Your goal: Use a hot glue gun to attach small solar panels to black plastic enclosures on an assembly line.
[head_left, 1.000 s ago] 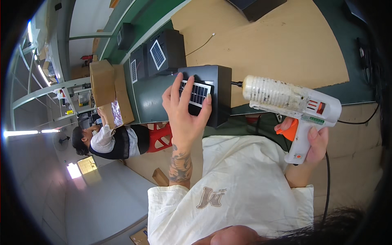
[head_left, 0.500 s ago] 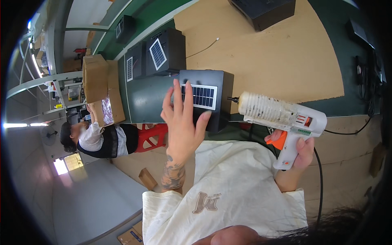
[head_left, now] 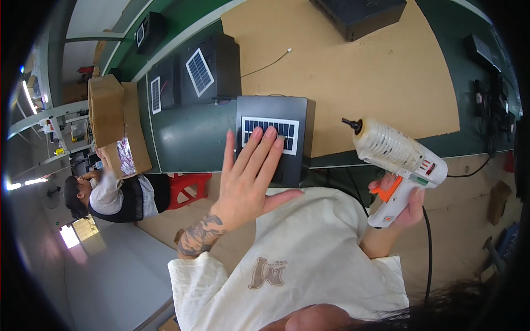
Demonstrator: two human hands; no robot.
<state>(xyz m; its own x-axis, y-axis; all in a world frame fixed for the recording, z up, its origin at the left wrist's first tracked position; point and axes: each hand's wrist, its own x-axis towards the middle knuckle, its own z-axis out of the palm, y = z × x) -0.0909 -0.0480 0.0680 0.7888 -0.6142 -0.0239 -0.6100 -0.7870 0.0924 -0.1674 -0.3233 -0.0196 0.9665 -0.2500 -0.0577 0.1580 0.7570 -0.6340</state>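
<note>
My left hand (head_left: pixel 245 185) lies with outstretched fingers on a small solar panel (head_left: pixel 291 136), its fingertips touching the dark cells. The white-framed panel rests on the face of a black box (head_left: pixel 306 118) at the table's near edge. In my right hand (head_left: pixel 409 208) is a white hot glue gun (head_left: pixel 400 157) with an orange trigger. Its black nozzle points up and to the left, apart from the box. A wrap on the barrel looks stained. My left fingers and palm hide part of the panel and the box's lower face.
Two black boxes with solar panels (head_left: pixel 200 73) stand at left on the green table (head_left: pixel 190 138). A thin cable (head_left: pixel 268 66) lies on a cardboard sheet (head_left: pixel 381 83), with another black box (head_left: pixel 359 16) beyond. A co-worker (head_left: pixel 118 193) reaches into an open carton (head_left: pixel 107 110).
My left hand has lowered its fingers onto the middle of the panel. The glue gun has swung right, away from the box, its nozzle tilting upward. The view has shifted slightly.
</note>
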